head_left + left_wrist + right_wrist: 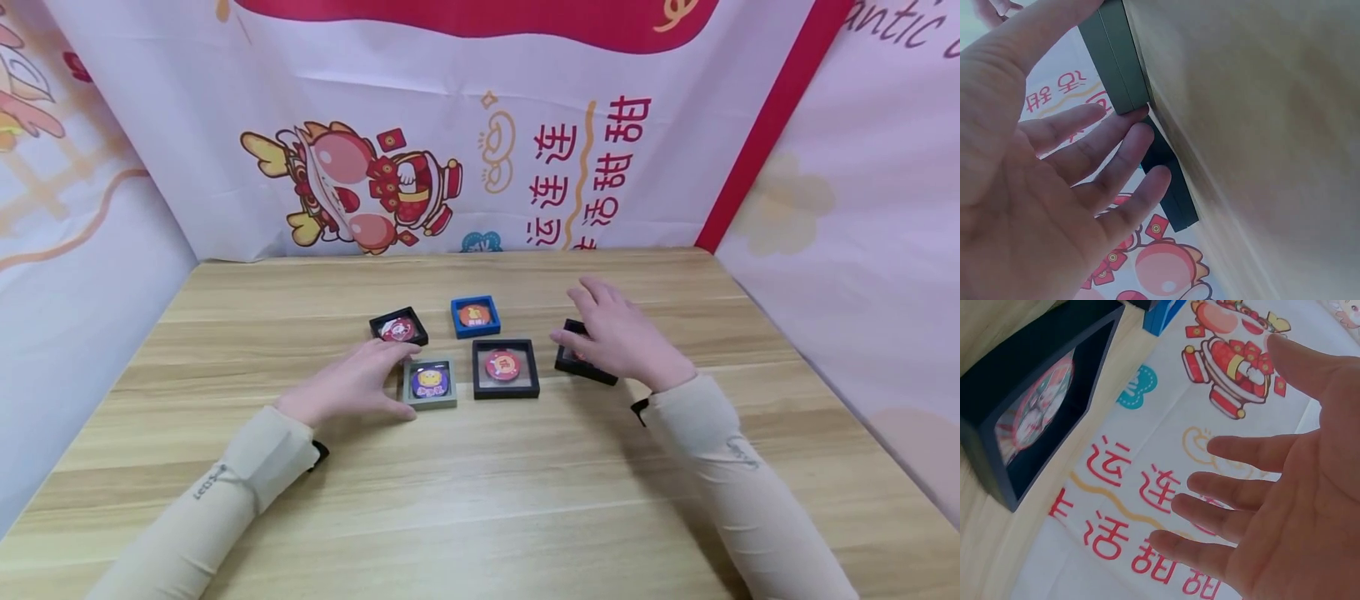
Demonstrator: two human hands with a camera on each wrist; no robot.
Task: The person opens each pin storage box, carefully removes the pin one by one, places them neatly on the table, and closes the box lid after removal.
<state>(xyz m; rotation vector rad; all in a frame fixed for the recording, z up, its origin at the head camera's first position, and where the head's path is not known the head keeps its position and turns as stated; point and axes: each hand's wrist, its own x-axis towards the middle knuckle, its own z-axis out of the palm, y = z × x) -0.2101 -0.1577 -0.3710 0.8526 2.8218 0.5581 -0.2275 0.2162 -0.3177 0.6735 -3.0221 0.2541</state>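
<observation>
My left hand (360,383) reaches across the left side of a small grey-green frame (430,403) with a purple and yellow badge. Thumb and fingers spread about its near and far edges, fingertips right at the frame's side in the left wrist view. Just beyond those fingers lies a black frame (398,327) with a dark red badge. My right hand (617,337), fingers loosely extended, hovers over another black frame (1094,381), partly hiding it in the head view. Its round picture badge (1045,400) shows in the right wrist view; the palm is apart from the frame.
Between the hands lies a larger black frame (506,392) with a red badge. Behind it is a blue frame (476,330) with an orange badge. The wooden table (480,508) ends at a printed cloth backdrop (420,92); cloth also hangs at both sides.
</observation>
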